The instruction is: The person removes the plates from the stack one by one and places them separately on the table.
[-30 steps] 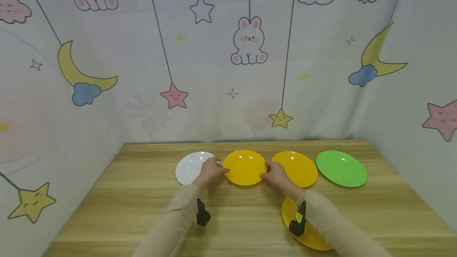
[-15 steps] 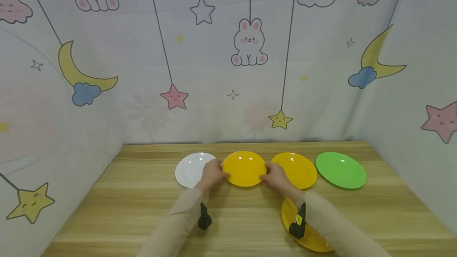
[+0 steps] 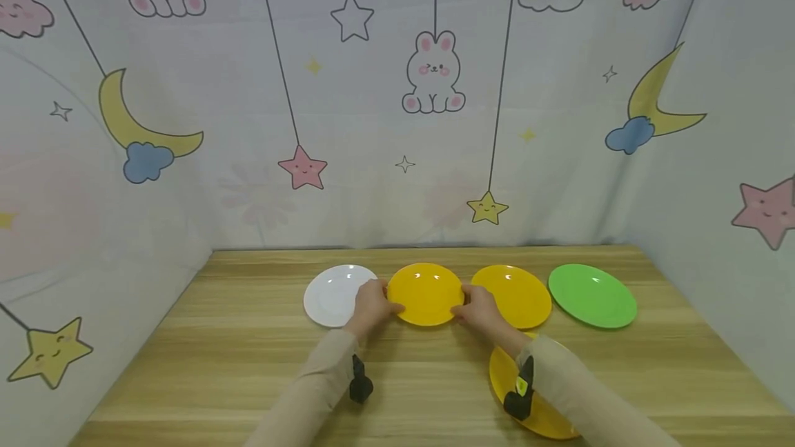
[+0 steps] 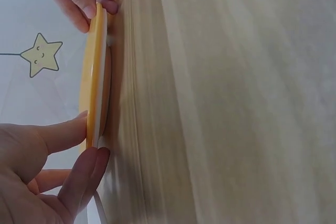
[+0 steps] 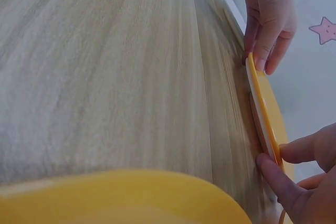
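A yellow plate (image 3: 425, 294) is held by its rim between both hands, near the back of the wooden table. My left hand (image 3: 371, 309) pinches its left edge, and the right hand (image 3: 482, 310) pinches the opposite edge. In the left wrist view, the plate (image 4: 93, 77) is seen edge-on, with a pale band under its yellow rim; whether that is a second plate or its underside I cannot tell. The left hand partly covers a white plate (image 3: 326, 295). Another yellow plate (image 3: 517, 299) lies just right of the right hand.
A green plate (image 3: 593, 295) lies at the far right of the row. Nearer the front, another yellow plate (image 3: 506, 378) sits partly under the right forearm. Behind the table (image 3: 248, 364) hangs a pale curtain (image 3: 373, 109) printed with stars, moons and rabbits.
The left hand and forearm have shifted slightly to the right. Both hands keep hold of the yellow plate, which has hardly moved.
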A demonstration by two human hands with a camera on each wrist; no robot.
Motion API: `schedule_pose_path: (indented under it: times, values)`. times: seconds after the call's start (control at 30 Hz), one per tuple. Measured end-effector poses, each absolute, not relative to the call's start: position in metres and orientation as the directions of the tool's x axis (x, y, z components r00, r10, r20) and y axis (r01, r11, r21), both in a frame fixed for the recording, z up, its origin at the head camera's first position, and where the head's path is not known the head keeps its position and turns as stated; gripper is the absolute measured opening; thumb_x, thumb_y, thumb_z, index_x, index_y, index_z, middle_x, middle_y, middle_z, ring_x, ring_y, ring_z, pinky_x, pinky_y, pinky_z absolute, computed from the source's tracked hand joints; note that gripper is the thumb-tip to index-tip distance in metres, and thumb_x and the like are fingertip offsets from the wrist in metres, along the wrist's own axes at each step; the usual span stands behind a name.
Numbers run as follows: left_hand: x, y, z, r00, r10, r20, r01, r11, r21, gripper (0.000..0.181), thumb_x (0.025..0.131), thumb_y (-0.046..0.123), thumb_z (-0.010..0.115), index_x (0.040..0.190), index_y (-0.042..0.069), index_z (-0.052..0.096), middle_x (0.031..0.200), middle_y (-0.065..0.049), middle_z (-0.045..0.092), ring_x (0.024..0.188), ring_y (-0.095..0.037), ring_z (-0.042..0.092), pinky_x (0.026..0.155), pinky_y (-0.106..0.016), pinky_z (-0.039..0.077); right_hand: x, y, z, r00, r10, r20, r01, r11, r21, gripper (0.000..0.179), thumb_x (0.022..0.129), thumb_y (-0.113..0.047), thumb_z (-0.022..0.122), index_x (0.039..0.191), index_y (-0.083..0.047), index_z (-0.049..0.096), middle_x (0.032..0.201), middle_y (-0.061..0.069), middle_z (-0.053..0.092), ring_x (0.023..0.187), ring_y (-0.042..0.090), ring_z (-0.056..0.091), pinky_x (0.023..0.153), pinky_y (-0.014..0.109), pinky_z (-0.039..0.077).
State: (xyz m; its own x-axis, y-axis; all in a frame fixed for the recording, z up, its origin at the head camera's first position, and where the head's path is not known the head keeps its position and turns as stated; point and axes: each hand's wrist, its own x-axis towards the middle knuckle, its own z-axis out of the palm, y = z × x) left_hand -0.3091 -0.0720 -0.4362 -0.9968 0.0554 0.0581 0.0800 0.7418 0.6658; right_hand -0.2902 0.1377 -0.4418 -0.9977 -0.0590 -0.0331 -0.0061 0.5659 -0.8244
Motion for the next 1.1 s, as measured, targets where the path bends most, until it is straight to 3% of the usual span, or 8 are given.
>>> schedule_pose_path:
  times: [0.33, 0.8, 1.1]
  values:
    - [-0.312, -0.076, -0.434, -0.995, 0.084, 0.045, 0.092, 0.733, 0.673, 0.037, 0.065, 0.012, 0.081, 0.096, -0.003, 0.067, 0.082, -0.009, 0.065, 0.071, -0.018, 0.049, 0.074, -0.033, 0.048, -0.288, 0.138, -0.442, -0.998, -0.055, -0.038, 0.002, 0.54, -0.842, 0.035, 0.074, 0.004, 0.067, 0.108, 0.008, 0.057, 0.086, 0.011, 0.058, 0.063, 0.014, 0.056, 0.057, 0.028, 0.055]
    - [-0.313, -0.075, -0.426, -0.997, 0.083, -0.01, 0.057, 0.771, 0.634, 0.021, 0.065, 0.01, 0.08, 0.075, 0.001, 0.065, 0.061, -0.001, 0.049, 0.061, -0.016, 0.041, 0.056, -0.023, 0.036, -0.286, 0.138, -0.442, -0.997, -0.06, -0.045, 0.005, 0.545, -0.838, 0.045, 0.075, 0.004, 0.067, 0.117, 0.011, 0.053, 0.092, 0.015, 0.06, 0.065, 0.015, 0.057, 0.058, 0.028, 0.055]
    - [-0.311, -0.075, -0.423, -0.999, 0.032, -0.025, 0.007, 0.737, 0.675, 0.024, 0.064, 0.006, 0.08, 0.061, 0.003, 0.056, 0.053, 0.001, 0.035, 0.057, -0.015, 0.035, 0.051, -0.021, 0.027, -0.284, 0.138, -0.442, -0.997, -0.056, -0.046, 0.009, 0.533, -0.846, 0.046, 0.076, 0.004, 0.065, 0.119, 0.012, 0.051, 0.095, 0.016, 0.06, 0.067, 0.016, 0.059, 0.059, 0.029, 0.056]
